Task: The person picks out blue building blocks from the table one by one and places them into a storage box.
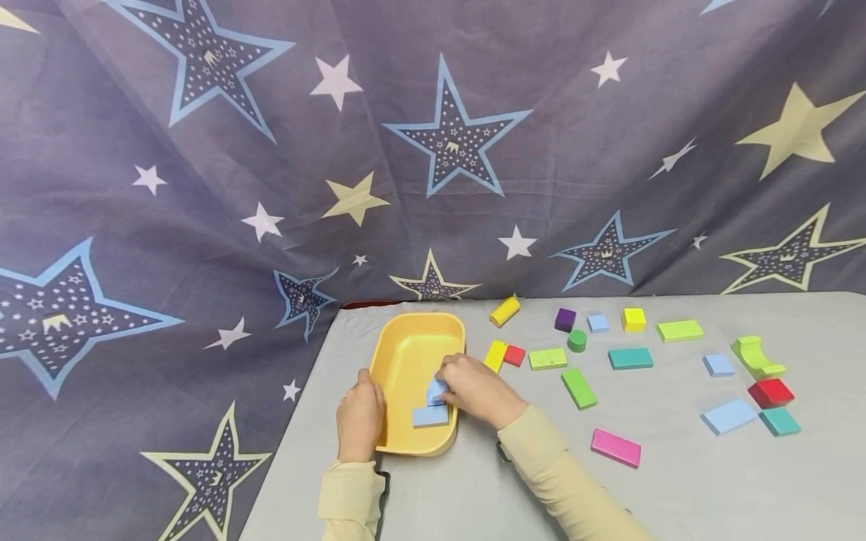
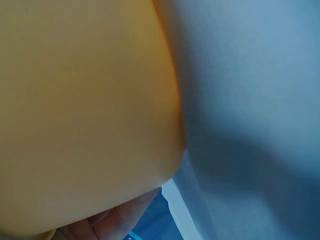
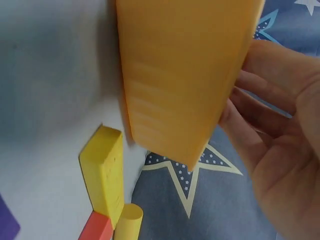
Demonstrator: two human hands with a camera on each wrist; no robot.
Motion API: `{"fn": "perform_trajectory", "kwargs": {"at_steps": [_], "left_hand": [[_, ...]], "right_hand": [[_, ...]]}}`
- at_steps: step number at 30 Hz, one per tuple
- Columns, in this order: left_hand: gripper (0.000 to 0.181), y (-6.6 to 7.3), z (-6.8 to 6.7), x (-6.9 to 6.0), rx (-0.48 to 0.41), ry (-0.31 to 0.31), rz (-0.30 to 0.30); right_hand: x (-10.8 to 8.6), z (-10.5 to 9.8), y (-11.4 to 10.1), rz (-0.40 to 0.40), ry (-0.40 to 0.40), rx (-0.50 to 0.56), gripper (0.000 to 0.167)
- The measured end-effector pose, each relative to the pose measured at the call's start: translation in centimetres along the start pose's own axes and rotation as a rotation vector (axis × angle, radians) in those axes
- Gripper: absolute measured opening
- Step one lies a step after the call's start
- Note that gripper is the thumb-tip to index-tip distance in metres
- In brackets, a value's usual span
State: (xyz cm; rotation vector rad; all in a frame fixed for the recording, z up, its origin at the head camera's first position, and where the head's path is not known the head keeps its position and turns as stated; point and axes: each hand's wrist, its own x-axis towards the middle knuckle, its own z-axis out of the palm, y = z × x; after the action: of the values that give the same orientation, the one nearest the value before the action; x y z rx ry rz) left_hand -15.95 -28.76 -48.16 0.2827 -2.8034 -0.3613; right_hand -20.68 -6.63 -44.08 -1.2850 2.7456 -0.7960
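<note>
A yellow plastic tray (image 1: 409,330) stands on the table's left part; its outer wall (image 2: 90,125) fills much of the left wrist view. My left hand (image 1: 361,417) grips its left rim. Over the right rim reaches my right hand (image 1: 480,389), its fingertips pinching a light blue block (image 1: 436,392) inside the tray. Just below that, another light blue block (image 1: 430,416) lies on the tray floor. In the right wrist view, the tray wall (image 3: 180,75) hides the fingertips of the right hand (image 3: 280,120) and the block.
Right of the tray, a yellow block (image 1: 495,355) and a red block (image 1: 514,355) lie close by, with a yellow cylinder (image 1: 504,311) behind. Several more blocks spread rightward, among them a pink one (image 1: 616,448) and a green arch (image 1: 756,358). A star-patterned cloth (image 1: 433,225) hangs behind.
</note>
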Motion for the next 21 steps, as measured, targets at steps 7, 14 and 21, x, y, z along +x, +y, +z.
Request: {"fn": "perform_trajectory", "kwargs": {"at_steps": [7, 14, 21], "left_hand": [[0.015, 0.01, -0.07, -0.01, -0.005, -0.007, -0.006], [0.016, -0.01, 0.03, 0.1, -0.003, -0.02, -0.017], [0.018, -0.13, 0.02, 0.09, -0.002, -0.04, -0.02]], "right_hand": [[0.35, 0.71, -0.41, 0.04, -0.037, -0.015, 0.006], [0.41, 0.91, -0.49, 0.038, -0.03, -0.046, 0.007], [0.41, 1.05, -0.32, 0.028, -0.042, -0.055, 0.008]]}}
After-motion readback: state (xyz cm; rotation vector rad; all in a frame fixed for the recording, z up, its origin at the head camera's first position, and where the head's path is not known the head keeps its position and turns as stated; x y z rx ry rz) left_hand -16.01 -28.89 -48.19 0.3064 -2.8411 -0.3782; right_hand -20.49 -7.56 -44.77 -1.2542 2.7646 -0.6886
